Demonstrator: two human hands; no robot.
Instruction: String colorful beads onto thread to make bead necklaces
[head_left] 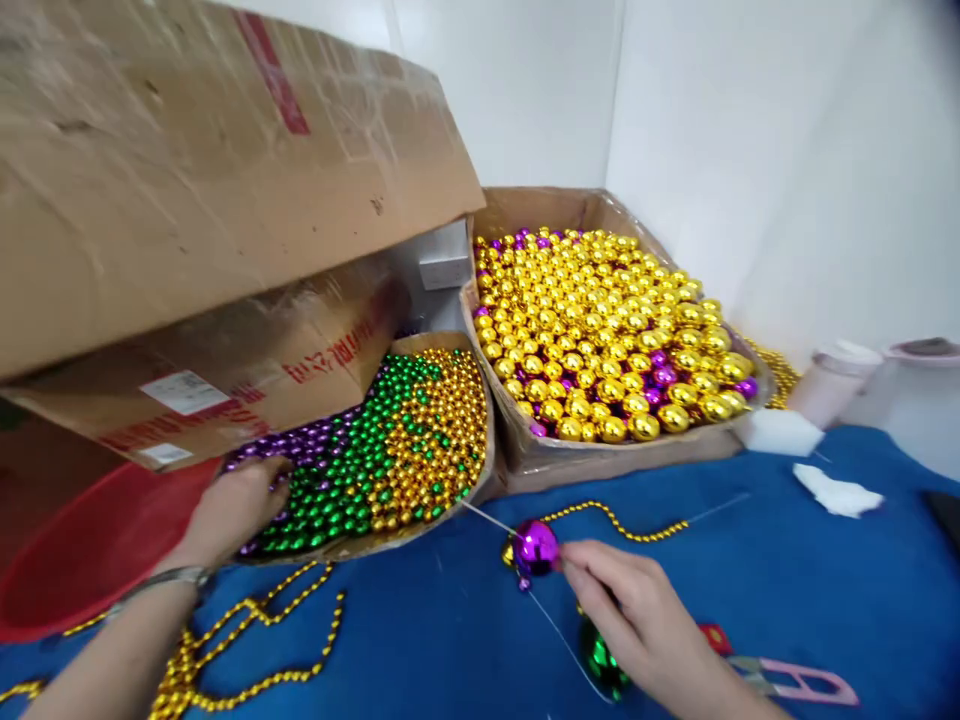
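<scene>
My left hand [232,505] reaches into a shallow cardboard box [450,345] of small purple, green and gold beads [375,450], its fingertips buried among the purple ones. My right hand [637,615] pinches a thin wire beside a large purple ball [536,547] threaded on it, just above the blue tabletop [825,600]. A small gold bead sits against the ball. A large green ball [604,665] lies under my right palm. A strand of small gold beads [622,525] runs off to the right of the purple ball.
A bigger cardboard box [540,455] of large gold and a few purple balls stands behind. Tilted cartons [187,170] overhang the left. A red basin [90,550], gold bead strands [247,640], pink snips [795,682], white tissue [836,493] and white cups [832,385] lie around.
</scene>
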